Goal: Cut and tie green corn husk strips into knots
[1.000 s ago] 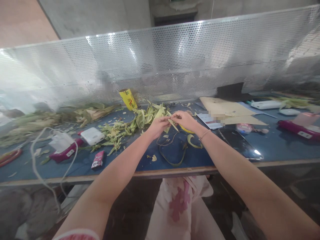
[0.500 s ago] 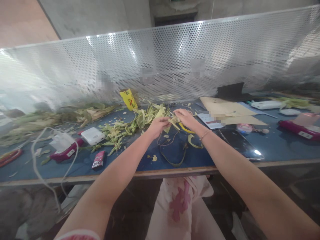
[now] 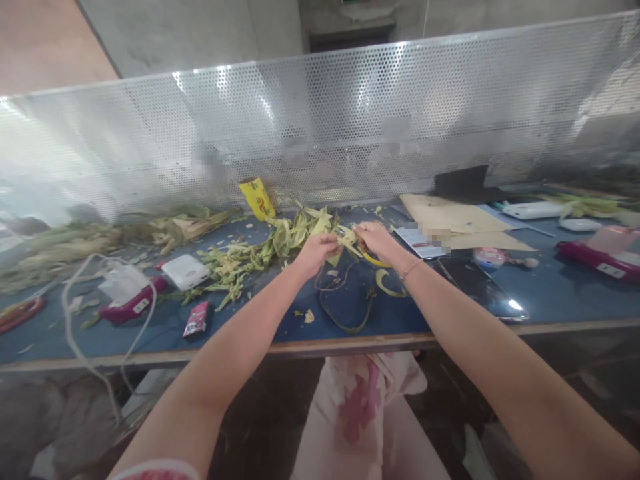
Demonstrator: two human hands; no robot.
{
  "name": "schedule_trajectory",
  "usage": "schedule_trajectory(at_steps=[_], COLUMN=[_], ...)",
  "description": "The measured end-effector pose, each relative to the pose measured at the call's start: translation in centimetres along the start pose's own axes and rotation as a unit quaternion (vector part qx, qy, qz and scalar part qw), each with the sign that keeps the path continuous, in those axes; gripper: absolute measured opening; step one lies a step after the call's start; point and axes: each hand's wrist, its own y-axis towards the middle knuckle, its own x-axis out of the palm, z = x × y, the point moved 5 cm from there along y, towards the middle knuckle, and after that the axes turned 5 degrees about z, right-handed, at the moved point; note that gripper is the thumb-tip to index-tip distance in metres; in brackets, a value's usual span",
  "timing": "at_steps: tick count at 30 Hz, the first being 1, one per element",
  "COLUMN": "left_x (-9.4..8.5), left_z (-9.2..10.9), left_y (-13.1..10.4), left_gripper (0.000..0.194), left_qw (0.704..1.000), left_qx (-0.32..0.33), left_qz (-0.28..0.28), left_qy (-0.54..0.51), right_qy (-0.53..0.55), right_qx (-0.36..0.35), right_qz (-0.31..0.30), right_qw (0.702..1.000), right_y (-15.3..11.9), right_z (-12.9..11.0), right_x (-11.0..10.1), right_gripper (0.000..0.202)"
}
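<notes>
Over the middle of the blue table, my left hand (image 3: 319,253) is closed with its fingertips pinching a pale green leaf strip (image 3: 349,241). My right hand (image 3: 374,240) grips the strip's other side, fingers curled. Exactly how the fingers sit on it is too small to make out. A yellow curved thing (image 3: 375,260) shows beneath my right hand, partly covered. Left of my hands lies a heap of light green leaves and stalks (image 3: 285,237). A thin dark cord or strip (image 3: 345,328) loops on the table in front of them.
A yellow packet (image 3: 257,199) stands at the back by a perforated metal screen (image 3: 320,120). To the left are a white box (image 3: 186,272), a small pink box (image 3: 197,319) and a white cable (image 3: 70,320). On the right lie brown paper (image 3: 450,213) and a dark shiny tablet-like slab (image 3: 483,290).
My right hand has shifted slightly down and its fingers have curled in more around the leaf strip. My left hand stays almost in place.
</notes>
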Motion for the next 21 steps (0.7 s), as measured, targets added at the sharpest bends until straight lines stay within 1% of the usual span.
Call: schedule_trajectory(at_steps=[4,8,10,14,16,18,19,21], left_x=[-0.1,-0.1,-0.2,-0.1,0.3,0.6,0.8,0.9], left_z=[-0.1,0.1,0.3,0.2,0.0,-0.2,-0.3,-0.5], left_y=[0.1,0.1,0.1,-0.3,-0.5,-0.6,-0.6,-0.5], left_gripper=[0.014,0.012,0.015,0.02,0.02,0.017,0.014,0.005], left_qw=[1.0,0.998,0.997,0.992,0.991,0.993,0.994,0.996], left_qx=[-0.002,-0.021,-0.027,-0.04,-0.044,-0.047,-0.052,-0.067], left_qz=[-0.001,-0.012,-0.016,-0.043,-0.06,-0.064,-0.059,-0.03], left_qy=[0.016,0.054,0.075,0.116,0.11,0.086,0.07,0.041], right_qy=[-0.064,-0.119,-0.135,-0.156,-0.179,-0.207,-0.217,-0.223], right_qx=[-0.058,-0.092,-0.095,-0.075,-0.103,-0.145,-0.162,-0.187], right_qz=[0.053,0.085,0.095,0.109,0.118,0.122,0.121,0.121], right_qw=[0.995,0.985,0.982,0.979,0.971,0.96,0.955,0.949], right_y=[0.5,0.7,0.6,0.2,-0.1,-0.5,-0.7,-1.0], right_z=[0.0,-0.3,-0.6,-0.7,-1.1,-1.5,-1.6,-1.9], right_x=[-1.1,-1.8,-2.0,-2.0,-1.7,-1.3,-1.1,-0.6], right_gripper=[0.022,0.029,0.031,0.031,0.029,0.028,0.027,0.028])
